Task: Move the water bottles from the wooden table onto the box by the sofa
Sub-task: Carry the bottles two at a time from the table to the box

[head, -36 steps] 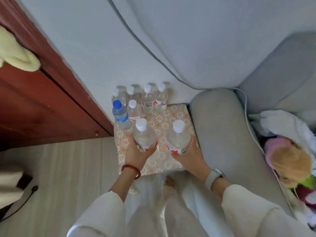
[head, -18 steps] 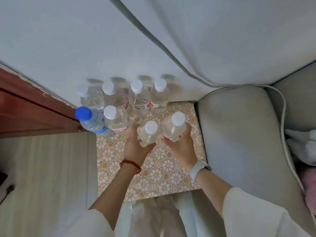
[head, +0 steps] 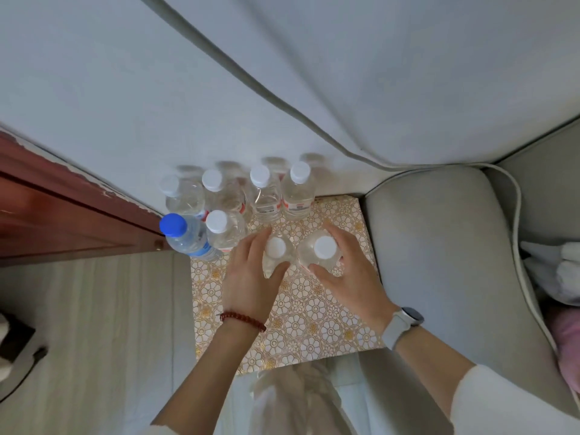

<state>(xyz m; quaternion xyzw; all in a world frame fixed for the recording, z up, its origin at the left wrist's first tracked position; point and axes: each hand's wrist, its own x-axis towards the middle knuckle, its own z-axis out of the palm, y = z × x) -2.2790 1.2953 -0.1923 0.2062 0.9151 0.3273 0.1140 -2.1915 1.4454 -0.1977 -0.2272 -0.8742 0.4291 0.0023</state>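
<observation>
Head view: a grey sofa [head: 439,246] occupies the right side, with a pale curtain [head: 282,73] hanging behind. Just beside the sofa arm stands the box [head: 314,309], its top covered in a gold floral pattern. Along the far edge of the box stand six upright water bottles: four white-capped in the back row [head: 263,196], and in front of them a blue-capped bottle [head: 185,237] and one white-capped bottle [head: 224,232]. The left hand [head: 248,277] grips a white-capped bottle [head: 274,252] standing on the box, fingers curled around it. The right hand [head: 348,271] grips a second white-capped bottle [head: 321,252] just beside the first.
</observation>
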